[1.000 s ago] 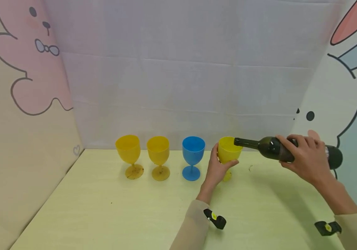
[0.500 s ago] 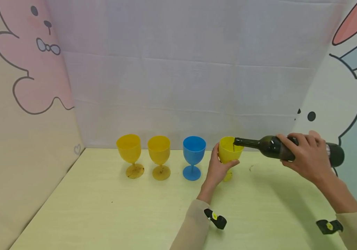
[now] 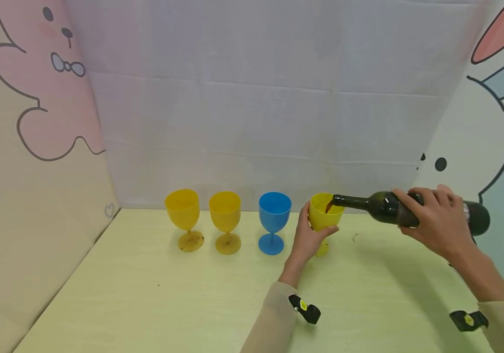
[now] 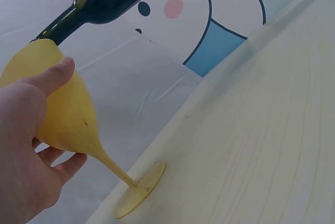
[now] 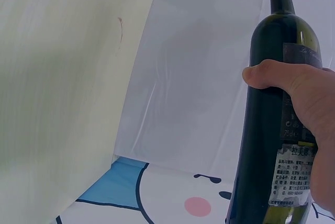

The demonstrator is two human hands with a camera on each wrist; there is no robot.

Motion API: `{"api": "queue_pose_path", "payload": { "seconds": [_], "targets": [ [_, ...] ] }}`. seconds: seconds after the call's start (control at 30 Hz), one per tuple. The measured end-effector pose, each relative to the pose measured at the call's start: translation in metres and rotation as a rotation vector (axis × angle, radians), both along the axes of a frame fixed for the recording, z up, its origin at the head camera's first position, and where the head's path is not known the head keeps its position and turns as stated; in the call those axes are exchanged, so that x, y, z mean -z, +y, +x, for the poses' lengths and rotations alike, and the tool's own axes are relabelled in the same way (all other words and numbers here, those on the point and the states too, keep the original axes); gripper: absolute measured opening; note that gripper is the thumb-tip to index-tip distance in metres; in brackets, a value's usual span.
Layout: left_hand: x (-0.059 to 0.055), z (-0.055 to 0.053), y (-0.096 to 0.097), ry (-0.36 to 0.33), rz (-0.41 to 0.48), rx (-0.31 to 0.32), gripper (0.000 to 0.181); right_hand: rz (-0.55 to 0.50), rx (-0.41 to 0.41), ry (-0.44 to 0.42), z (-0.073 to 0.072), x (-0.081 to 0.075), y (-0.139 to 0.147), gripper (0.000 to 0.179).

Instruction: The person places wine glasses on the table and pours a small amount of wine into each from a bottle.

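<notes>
1. Wraps right grip round dark bottle, tipped nearly level above table
2. Clasps rightmost yellow goblet by the bowl in left grip, near the table's back
3. Pours red stream inside the goblet; might dribble outside through any rightward bottle drift
4. Could knock nearby blue goblet with a leftward swing
5. Could splash white cloth behind by over-tipping

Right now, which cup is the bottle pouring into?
The rightmost yellow cup, right of the blue cup; only it has the bottle at its rim, with red liquid running in.
</notes>
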State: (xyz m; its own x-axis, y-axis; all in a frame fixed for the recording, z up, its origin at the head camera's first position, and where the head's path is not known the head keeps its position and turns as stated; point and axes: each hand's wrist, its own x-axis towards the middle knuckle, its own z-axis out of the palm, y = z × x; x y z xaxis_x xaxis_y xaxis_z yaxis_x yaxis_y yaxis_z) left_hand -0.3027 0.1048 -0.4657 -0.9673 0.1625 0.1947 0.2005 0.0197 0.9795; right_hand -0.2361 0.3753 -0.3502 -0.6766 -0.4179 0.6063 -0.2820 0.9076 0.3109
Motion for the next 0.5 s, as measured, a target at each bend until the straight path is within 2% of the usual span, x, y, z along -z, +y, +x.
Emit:
{"api": "queue_pose_path", "payload": {
  "seconds": [0.5],
  "targets": [
    [0.0023,-0.0017,0.0004,0.004,0.01,0.0,0.085,0.01,0.002,-0.004,-0.0004,-0.0022,-0.0022,0.108]
  ]
}}
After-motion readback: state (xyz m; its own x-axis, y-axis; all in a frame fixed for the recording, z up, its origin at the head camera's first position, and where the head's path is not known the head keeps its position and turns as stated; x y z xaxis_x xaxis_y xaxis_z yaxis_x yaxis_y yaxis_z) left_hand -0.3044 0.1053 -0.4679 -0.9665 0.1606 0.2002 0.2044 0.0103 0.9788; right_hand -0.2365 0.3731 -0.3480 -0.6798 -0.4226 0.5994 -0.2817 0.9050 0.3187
